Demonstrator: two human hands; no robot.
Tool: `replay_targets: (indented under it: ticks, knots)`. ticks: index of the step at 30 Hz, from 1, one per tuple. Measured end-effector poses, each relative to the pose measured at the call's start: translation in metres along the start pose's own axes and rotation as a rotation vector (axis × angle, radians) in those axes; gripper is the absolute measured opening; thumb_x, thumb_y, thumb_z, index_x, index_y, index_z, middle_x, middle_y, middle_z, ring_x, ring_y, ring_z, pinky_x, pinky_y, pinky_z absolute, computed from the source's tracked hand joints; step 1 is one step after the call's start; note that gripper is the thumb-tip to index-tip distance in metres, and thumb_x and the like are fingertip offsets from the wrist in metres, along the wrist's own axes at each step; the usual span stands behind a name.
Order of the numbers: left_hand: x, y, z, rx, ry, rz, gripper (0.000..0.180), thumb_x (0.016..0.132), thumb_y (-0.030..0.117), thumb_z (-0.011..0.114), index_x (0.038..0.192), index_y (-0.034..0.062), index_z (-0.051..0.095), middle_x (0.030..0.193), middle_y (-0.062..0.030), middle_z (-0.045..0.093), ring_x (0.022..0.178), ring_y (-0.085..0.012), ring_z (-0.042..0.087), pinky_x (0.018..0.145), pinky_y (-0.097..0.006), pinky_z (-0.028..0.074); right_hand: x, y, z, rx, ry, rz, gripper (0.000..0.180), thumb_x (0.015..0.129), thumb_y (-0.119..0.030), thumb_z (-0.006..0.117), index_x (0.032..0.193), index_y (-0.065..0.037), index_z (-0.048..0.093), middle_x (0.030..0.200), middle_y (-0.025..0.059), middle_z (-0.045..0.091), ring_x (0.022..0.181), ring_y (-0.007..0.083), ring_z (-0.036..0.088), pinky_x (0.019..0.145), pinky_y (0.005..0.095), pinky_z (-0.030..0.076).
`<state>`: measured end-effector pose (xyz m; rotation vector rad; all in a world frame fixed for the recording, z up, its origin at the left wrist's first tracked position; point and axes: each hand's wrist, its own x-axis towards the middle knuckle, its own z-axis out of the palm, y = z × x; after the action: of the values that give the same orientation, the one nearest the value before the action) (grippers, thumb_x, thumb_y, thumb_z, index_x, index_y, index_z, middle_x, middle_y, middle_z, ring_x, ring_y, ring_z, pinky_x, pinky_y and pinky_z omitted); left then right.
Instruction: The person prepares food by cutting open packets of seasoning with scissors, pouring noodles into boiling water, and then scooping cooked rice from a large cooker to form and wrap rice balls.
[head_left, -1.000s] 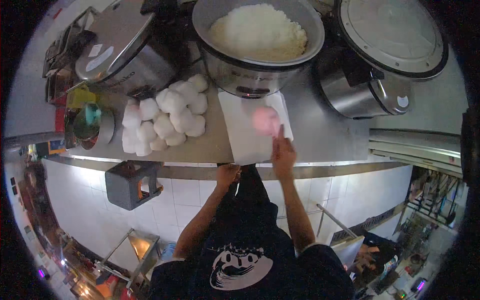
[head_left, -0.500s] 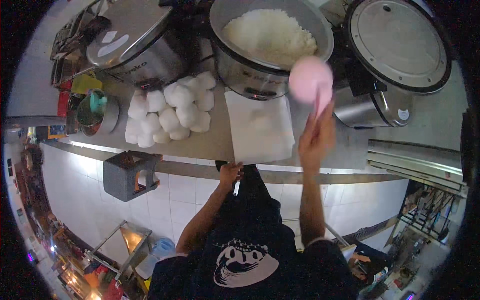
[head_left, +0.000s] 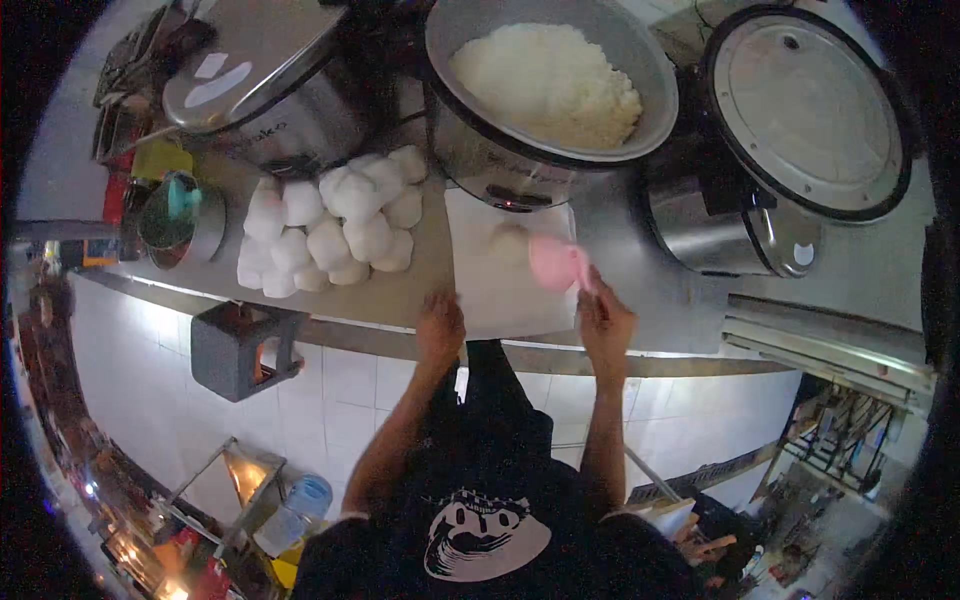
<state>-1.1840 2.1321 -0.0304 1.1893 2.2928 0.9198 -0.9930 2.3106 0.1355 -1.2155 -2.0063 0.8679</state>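
My right hand (head_left: 606,322) grips the handle of a pink rice scoop (head_left: 556,264), held low over a stack of white paper sheets (head_left: 500,305). A small mound of rice (head_left: 510,242) sits on the top sheet, just left of the scoop. At the lower left corner of the paper, my left hand (head_left: 440,326) is closed with its fingers curled at the edge. Beyond the paper stands an open rice cooker (head_left: 510,180) with cooked white rice (head_left: 550,85) heaped inside. Several rounded white wrapped bundles (head_left: 330,225) are piled to the left.
A closed cooker (head_left: 290,130) stands at the far left, and another (head_left: 715,230) at right, its round lid (head_left: 808,110) raised. Near the left end is a metal pot (head_left: 207,225) with a turquoise item. A dark stool (head_left: 240,350) stands below the counter edge.
The scoop came down from beside the rice cooker to the paper, moving left and nearer with my right hand. My left hand shifted slightly left and up along the paper's edge.
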Motion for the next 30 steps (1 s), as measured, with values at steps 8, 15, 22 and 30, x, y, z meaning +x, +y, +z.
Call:
replay_targets:
  ticks: [8,15,22,30]
  knots:
    - [0.167,-0.013,0.024,0.422,-0.258,0.459,0.072,0.081,0.009,0.057,0.15,0.0106,0.036,0.158,-0.0088,0.031,0.147,-0.0279,0.027,0.117,-0.053,0.026,0.015,0.051,0.104,-0.659,-0.299,-0.055,0.047,0.091,-0.022,0.058,0.137,-0.012,0.055,0.073,0.0159,0.062,0.065,0.0371,0.064,0.06,0.053,0.052]
    - [0.162,-0.016,0.02,0.424,-0.2,0.484,0.068,0.081,0.006,0.056,0.147,0.0099,0.039,0.156,-0.0121,0.034,0.146,-0.0307,0.028,0.117,-0.057,0.025,-0.044,0.069,0.081,-0.542,-0.21,-0.092,0.05,0.091,-0.014,0.064,0.14,-0.013,0.053,0.074,0.0144,0.061,0.059,0.0316,0.061,0.055,0.0424,0.052]
    - [0.083,-0.029,-0.005,-0.024,0.001,0.446,0.061,0.08,0.004,0.06,0.14,0.009,0.049,0.146,-0.0154,0.045,0.14,-0.0326,0.036,0.116,-0.055,0.027,0.058,-0.099,-0.011,-0.445,0.473,-0.558,0.046,0.088,-0.007,0.067,0.133,0.0,0.058,0.086,0.0145,0.067,0.065,0.0261,0.059,0.059,0.0378,0.049]
    - [-0.024,-0.031,-0.024,0.063,-0.188,0.521,0.044,0.078,0.013,0.073,0.122,0.0138,0.065,0.142,-0.0061,0.051,0.135,-0.0292,0.043,0.112,-0.051,0.034,0.145,-0.142,-0.013,-0.294,0.337,-0.659,0.037,0.092,-0.014,0.067,0.128,-0.002,0.063,0.121,0.0189,0.066,0.11,0.0243,0.065,0.093,0.0338,0.05]
